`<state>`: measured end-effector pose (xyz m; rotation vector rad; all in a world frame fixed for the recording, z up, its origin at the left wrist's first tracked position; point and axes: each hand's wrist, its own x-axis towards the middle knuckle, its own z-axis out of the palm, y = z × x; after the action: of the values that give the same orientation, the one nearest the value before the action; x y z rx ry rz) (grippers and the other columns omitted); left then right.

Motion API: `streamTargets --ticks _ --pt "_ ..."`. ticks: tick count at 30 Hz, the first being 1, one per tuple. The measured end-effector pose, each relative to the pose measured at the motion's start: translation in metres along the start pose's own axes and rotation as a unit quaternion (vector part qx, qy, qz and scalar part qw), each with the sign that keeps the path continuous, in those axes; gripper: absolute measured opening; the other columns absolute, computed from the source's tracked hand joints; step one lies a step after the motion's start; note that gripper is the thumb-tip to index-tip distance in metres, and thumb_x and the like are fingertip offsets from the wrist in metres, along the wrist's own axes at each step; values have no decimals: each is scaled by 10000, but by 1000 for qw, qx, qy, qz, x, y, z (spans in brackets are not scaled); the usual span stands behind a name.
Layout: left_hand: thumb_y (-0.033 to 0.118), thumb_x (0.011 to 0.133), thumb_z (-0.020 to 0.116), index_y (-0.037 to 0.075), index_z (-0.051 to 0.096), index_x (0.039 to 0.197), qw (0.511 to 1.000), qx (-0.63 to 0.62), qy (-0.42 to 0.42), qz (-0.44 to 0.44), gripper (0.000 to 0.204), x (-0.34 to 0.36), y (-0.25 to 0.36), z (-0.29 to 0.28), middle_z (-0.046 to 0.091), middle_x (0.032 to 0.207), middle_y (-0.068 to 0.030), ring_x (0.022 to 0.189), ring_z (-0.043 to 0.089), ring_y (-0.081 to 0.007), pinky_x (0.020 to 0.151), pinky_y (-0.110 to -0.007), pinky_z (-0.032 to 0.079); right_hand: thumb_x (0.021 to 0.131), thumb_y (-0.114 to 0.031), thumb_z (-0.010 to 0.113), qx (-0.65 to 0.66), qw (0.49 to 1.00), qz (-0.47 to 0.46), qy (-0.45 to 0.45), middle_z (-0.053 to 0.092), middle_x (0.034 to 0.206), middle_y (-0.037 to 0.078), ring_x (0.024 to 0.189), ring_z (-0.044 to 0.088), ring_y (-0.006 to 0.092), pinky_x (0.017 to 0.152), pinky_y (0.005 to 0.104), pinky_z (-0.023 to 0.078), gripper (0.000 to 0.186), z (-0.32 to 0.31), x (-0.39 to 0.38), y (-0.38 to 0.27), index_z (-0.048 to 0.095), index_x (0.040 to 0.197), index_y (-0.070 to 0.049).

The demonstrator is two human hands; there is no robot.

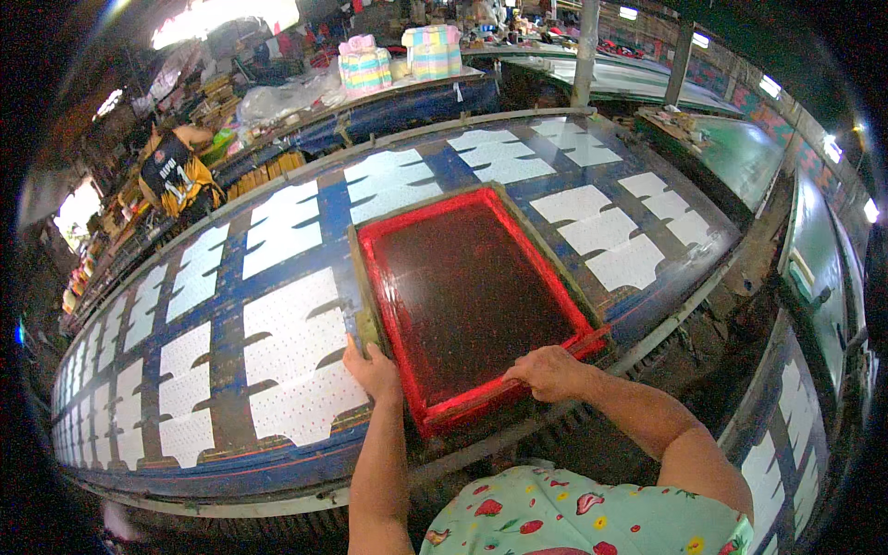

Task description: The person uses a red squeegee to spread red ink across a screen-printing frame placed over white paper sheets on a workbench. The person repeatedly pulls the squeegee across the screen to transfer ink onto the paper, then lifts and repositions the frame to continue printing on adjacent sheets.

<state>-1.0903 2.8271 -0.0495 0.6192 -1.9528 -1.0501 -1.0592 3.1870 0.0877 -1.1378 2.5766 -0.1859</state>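
Observation:
A wooden-framed screen (467, 296) with a red border and dark mesh lies on the long printing table (227, 469). My left hand (375, 370) grips the frame's left side near its lower corner. My right hand (546, 370) is closed on a long bar along the frame's near edge; I cannot tell whether that bar is separate from the frame. Rows of white garment cut pieces lie on both sides of the screen, the large dotted set (296, 361) just left of it and smaller sets (592, 231) to its right. My green fruit-print top shows at the bottom.
A person (176, 176) in a black and yellow shirt stands beyond the table at left. Pastel striped bundles (430, 53) sit on a back bench (370, 116). Green-topped tables (717, 166) and another table with cut pieces (777, 435) are at right. Posts (585, 55) rise behind.

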Motion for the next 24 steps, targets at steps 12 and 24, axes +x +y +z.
streamTargets --ticks 12,24 --pt "122 1048 685 -62 660 1457 992 -91 -41 -72 450 2 0 -6 675 1420 -249 1322 633 -379 1191 -454 456 893 -94 649 -32 964 -38 259 785 1202 112 1088 750 338 926 500 587 435 60 23 -15 765 1310 -143" --pt "105 1070 671 -45 661 1472 991 -62 -56 -107 429 4 19 -12 675 1442 -213 1336 636 -321 1178 -415 470 943 -142 630 -85 944 -56 314 753 1077 105 1023 741 331 892 504 576 313 6 221 99 761 1227 -156"
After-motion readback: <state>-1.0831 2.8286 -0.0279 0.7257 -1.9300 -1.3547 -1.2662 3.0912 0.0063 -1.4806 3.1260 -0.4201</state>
